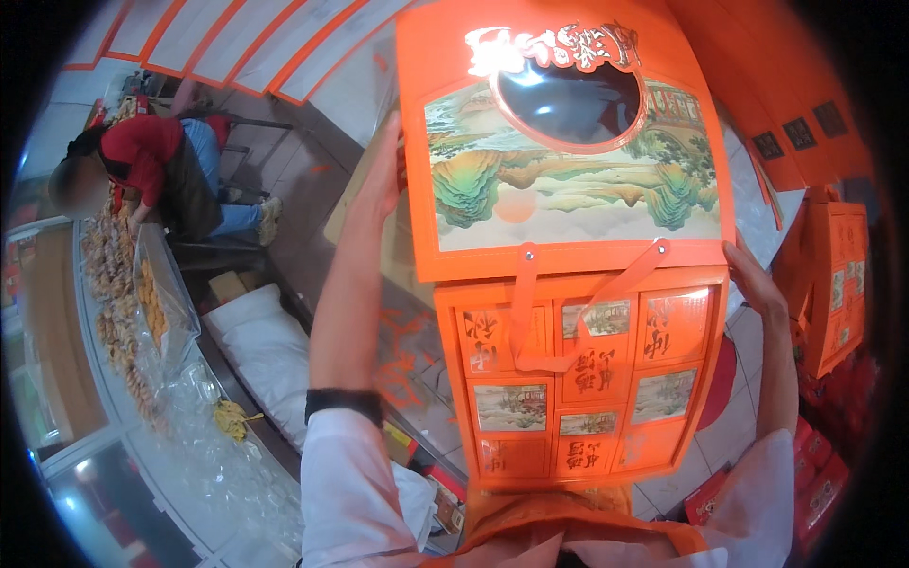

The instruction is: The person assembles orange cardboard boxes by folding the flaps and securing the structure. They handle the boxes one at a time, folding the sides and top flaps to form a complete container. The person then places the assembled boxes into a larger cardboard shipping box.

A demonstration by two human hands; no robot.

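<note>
In front of my body is a large orange gift box (573,369). Its upper panel (568,204) carries a green and gold landscape picture and a dark oval window (573,104). The front below is divided into small framed pictures and lettered squares. An orange ribbon handle (525,303), fixed by two metal studs, hangs across the front. My left hand (383,166) grips the panel's left edge, its fingers partly hidden behind it. Lower down, my right hand (755,281) holds the box's right side, fingertips against the edge.
A similar orange box (838,284) stands at the right, above red boxes (814,473). On the left, a person in a red top (147,156) bends over a table with small wrapped pieces (118,312) and clear bags (208,454). A white sack (260,346) lies beside it. Orange-edged white panels (227,38) are upper left.
</note>
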